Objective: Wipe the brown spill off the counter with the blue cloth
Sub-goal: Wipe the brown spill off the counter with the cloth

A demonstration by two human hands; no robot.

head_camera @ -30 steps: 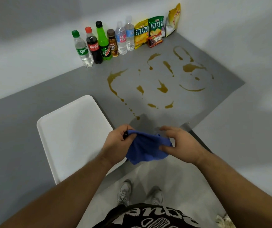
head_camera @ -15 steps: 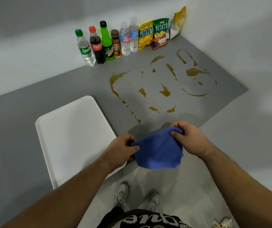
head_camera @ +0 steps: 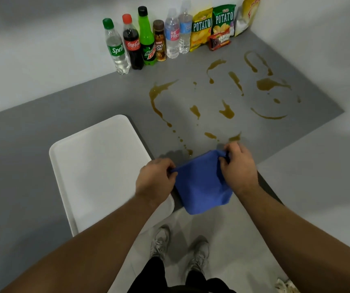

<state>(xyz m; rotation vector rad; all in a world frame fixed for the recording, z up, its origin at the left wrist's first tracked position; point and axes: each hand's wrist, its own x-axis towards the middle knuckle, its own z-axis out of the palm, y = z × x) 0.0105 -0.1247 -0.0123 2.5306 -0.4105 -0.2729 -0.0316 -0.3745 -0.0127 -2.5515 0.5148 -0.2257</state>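
The blue cloth (head_camera: 200, 185) hangs spread between both hands at the counter's front edge. My left hand (head_camera: 155, 178) pinches its left corner and my right hand (head_camera: 238, 166) grips its upper right corner. The brown spill (head_camera: 225, 111) lies in streaks, blobs and drops across the grey counter (head_camera: 106, 98), from just beyond my right hand back toward the far right corner. The nearest drops sit a little above the cloth's top edge.
A white tray (head_camera: 98, 170) lies on the counter at the left, overhanging the front edge. Several drink bottles (head_camera: 146, 41) and snack bags (head_camera: 212, 26) line the back wall. White walls close the back and right. My shoes (head_camera: 178, 250) stand on the floor below.
The cloth has been unfolded and stretched out between my hands. My right hand has moved forward and up toward the nearest spill drops; my left hand stayed beside the tray.
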